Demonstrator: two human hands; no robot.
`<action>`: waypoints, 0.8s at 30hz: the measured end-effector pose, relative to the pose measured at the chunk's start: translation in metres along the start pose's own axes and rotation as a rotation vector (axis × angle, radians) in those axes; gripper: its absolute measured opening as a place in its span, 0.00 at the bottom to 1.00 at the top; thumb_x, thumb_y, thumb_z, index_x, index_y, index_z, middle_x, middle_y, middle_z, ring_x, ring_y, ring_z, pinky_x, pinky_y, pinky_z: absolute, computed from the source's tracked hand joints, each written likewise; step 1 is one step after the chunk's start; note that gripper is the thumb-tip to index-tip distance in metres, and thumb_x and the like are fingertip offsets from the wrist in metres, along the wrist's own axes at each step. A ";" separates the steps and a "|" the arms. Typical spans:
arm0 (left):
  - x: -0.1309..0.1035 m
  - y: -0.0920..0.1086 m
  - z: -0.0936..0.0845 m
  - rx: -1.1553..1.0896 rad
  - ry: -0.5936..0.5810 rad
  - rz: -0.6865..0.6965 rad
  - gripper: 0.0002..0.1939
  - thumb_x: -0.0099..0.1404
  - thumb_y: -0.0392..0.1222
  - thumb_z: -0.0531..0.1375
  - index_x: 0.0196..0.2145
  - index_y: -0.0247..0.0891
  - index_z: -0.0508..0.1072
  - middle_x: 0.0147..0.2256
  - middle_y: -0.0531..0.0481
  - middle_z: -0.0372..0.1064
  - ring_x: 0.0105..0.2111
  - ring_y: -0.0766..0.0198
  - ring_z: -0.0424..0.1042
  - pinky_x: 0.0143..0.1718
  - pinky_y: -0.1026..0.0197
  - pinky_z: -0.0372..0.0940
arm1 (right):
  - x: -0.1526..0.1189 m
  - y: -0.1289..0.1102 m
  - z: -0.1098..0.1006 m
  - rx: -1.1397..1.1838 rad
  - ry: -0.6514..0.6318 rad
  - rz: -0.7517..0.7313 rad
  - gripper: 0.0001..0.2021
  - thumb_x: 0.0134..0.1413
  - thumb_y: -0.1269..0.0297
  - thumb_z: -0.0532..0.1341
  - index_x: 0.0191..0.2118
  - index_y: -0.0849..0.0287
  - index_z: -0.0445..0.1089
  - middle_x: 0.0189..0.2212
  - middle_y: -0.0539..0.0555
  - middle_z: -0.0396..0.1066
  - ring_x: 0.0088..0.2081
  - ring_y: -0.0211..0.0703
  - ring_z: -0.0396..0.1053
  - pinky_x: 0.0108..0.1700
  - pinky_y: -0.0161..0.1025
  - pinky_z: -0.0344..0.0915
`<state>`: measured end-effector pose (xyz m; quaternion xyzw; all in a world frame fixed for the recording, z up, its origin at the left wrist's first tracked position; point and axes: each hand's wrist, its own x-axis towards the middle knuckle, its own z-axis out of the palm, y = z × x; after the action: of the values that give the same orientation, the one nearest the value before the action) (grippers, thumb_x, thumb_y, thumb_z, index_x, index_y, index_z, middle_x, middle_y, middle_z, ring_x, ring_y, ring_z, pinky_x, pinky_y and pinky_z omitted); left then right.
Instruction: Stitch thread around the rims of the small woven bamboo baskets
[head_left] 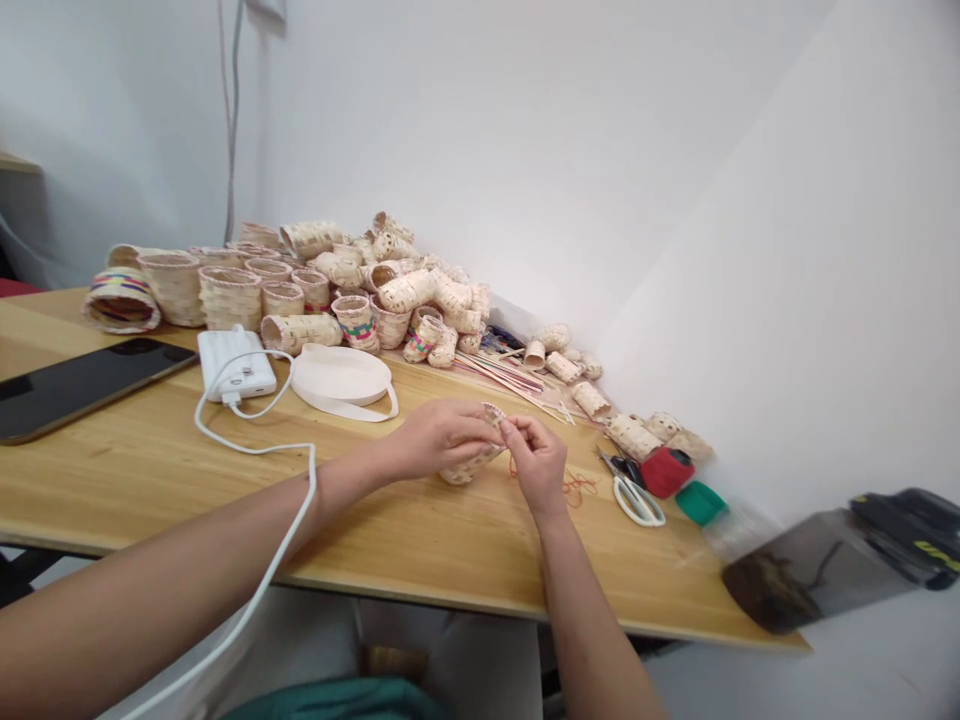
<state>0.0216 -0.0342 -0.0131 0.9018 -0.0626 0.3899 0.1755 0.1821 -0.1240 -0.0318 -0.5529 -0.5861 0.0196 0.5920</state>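
A small woven basket [466, 470] lies tilted on the wooden table, its rim turned up and to the right. My left hand [442, 438] is wrapped over its side, fingers reaching to the rim. At that same rim my right hand [536, 460] is closed in a pinch; whatever sits between thumb and fingertip is too small to make out. Orange-red thread [579, 487] trails from beneath the right hand and lies in loose loops on the tabletop.
Many woven baskets [360, 270] are heaped along the wall. A phone [90, 385], a cabled power bank [236, 362] and a roll of pale strip [341, 378] lie left. White-handled scissors [637, 500], red thread spool [666, 470], green spool [700, 502] and a dark bottle [832, 560] are right.
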 end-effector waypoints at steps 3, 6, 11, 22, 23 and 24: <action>0.001 -0.002 -0.002 -0.062 -0.034 -0.074 0.11 0.69 0.39 0.54 0.38 0.34 0.76 0.35 0.47 0.71 0.35 0.63 0.68 0.37 0.65 0.58 | 0.002 0.001 -0.001 0.001 0.008 -0.008 0.10 0.55 0.58 0.60 0.36 0.60 0.71 0.18 0.43 0.57 0.20 0.33 0.54 0.22 0.31 0.53; 0.000 -0.007 -0.005 -0.117 -0.070 -0.147 0.09 0.68 0.39 0.55 0.37 0.35 0.75 0.35 0.48 0.71 0.36 0.63 0.68 0.38 0.65 0.58 | 0.005 0.002 -0.004 0.001 0.023 -0.028 0.13 0.56 0.59 0.58 0.45 0.59 0.68 0.20 0.42 0.53 0.22 0.34 0.54 0.24 0.32 0.55; 0.000 -0.016 -0.015 -0.184 -0.058 -0.218 0.10 0.68 0.40 0.54 0.37 0.35 0.74 0.37 0.48 0.72 0.38 0.62 0.68 0.41 0.64 0.59 | 0.007 0.005 -0.011 -0.024 0.025 -0.078 0.14 0.61 0.61 0.52 0.51 0.58 0.63 0.29 0.48 0.64 0.29 0.37 0.64 0.34 0.36 0.64; 0.002 -0.020 -0.025 -0.194 -0.113 -0.276 0.15 0.68 0.46 0.53 0.34 0.33 0.74 0.33 0.48 0.69 0.33 0.62 0.67 0.34 0.65 0.59 | 0.000 -0.003 -0.004 -0.201 0.003 -0.305 0.06 0.58 0.66 0.59 0.35 0.53 0.74 0.31 0.52 0.74 0.35 0.44 0.70 0.39 0.42 0.65; 0.002 -0.020 -0.025 -0.191 -0.109 -0.279 0.15 0.68 0.45 0.53 0.34 0.33 0.74 0.32 0.48 0.69 0.33 0.63 0.67 0.34 0.65 0.59 | 0.001 -0.005 -0.003 -0.216 0.000 -0.328 0.06 0.58 0.66 0.59 0.35 0.53 0.75 0.31 0.52 0.74 0.36 0.44 0.69 0.40 0.43 0.64; 0.002 -0.020 -0.024 -0.187 -0.103 -0.283 0.14 0.68 0.45 0.53 0.34 0.33 0.74 0.31 0.49 0.69 0.32 0.63 0.66 0.34 0.65 0.59 | 0.000 -0.006 -0.002 -0.230 -0.001 -0.347 0.06 0.58 0.67 0.59 0.35 0.52 0.75 0.31 0.52 0.73 0.36 0.44 0.68 0.40 0.43 0.64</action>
<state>0.0115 -0.0071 -0.0013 0.9001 0.0201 0.3069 0.3085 0.1804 -0.1274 -0.0270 -0.5077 -0.6710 -0.1494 0.5193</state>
